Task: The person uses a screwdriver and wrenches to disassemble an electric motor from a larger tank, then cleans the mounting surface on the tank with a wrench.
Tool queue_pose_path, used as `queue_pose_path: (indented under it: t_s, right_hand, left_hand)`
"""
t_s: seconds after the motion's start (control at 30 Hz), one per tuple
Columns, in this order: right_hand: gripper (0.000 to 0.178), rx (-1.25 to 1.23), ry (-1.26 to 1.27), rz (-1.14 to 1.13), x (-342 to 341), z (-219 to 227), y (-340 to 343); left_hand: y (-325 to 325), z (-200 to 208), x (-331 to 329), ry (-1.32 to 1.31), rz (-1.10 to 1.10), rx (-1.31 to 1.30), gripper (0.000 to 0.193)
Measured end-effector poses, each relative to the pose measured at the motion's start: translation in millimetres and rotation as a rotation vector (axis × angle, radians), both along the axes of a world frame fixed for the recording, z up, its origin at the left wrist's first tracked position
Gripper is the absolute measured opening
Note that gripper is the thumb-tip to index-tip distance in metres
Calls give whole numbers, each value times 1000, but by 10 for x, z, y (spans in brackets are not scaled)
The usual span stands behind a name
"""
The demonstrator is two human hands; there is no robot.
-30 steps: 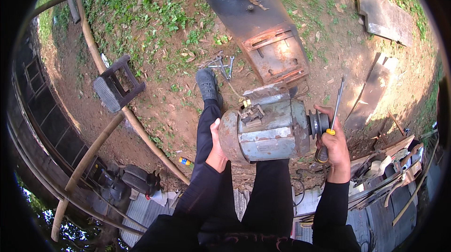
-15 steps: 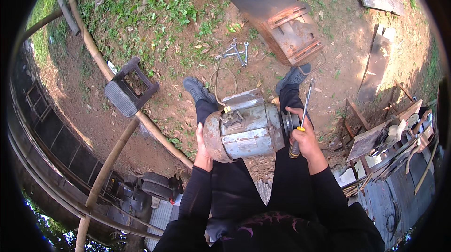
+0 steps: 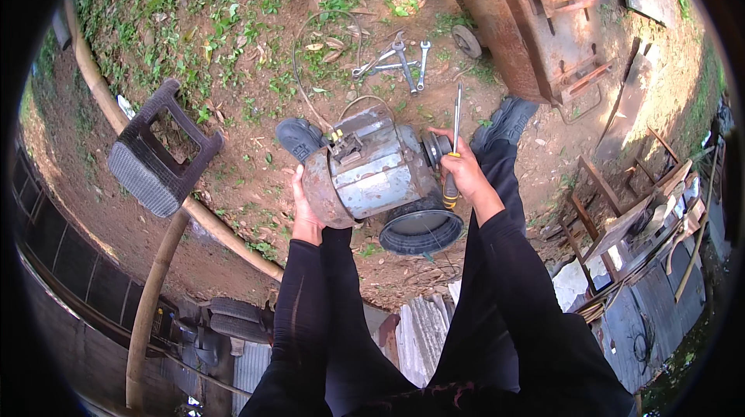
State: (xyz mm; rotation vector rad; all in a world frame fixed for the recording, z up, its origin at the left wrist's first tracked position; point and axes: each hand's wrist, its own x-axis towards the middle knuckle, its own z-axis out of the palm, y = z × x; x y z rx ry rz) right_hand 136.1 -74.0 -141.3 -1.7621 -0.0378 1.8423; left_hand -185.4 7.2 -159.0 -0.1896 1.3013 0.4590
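A worn grey electric motor (image 3: 376, 188) with a rusty end cover hangs between my two hands, tilted with its right end higher. My left hand (image 3: 305, 213) is pressed round the rusty end cover, its fingers partly hidden behind it. At the other end, my right hand (image 3: 467, 176) grips by the dark pulley (image 3: 436, 151). The same hand holds a screwdriver (image 3: 450, 193) with a yellow and black handle, its shaft pointing away from me. A cable (image 3: 296, 67) loops from the motor's terminal box. Just below the motor is a black round tub (image 3: 423, 232).
Several wrenches (image 3: 401, 67) lie on the dirt beyond the motor. A rusty metal machine body (image 3: 535, 52) with a small wheel stands at far right. At left, a dark plastic stool (image 3: 147, 172) lies tipped by a bamboo pole (image 3: 225, 242). Scrap wood (image 3: 613, 238) is piled at right.
The motor has been lifted off my lap and moved forward, its right end now raised. My legs are further apart, and the black tub has come into sight beneath. Both hands keep their hold.
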Motion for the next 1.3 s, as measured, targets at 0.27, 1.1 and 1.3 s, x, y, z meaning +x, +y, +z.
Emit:
queue_pose_path:
  t_s: [0.27, 1.1, 1.3]
  right_hand:
    - [60, -177, -14, 9, 147, -1071, -292]
    - [18, -217, -15, -336, -301, 1311, -426]
    - [25, -296, 147, -174, -138, 1377, -853]
  left_hand:
    - [-341, -1108, 187, -94, -14, -210, 82]
    - [69, 1399, 2018, 516, -996, 647, 25]
    - [467, 1508, 4173, 621, -1463, 1420, 47]
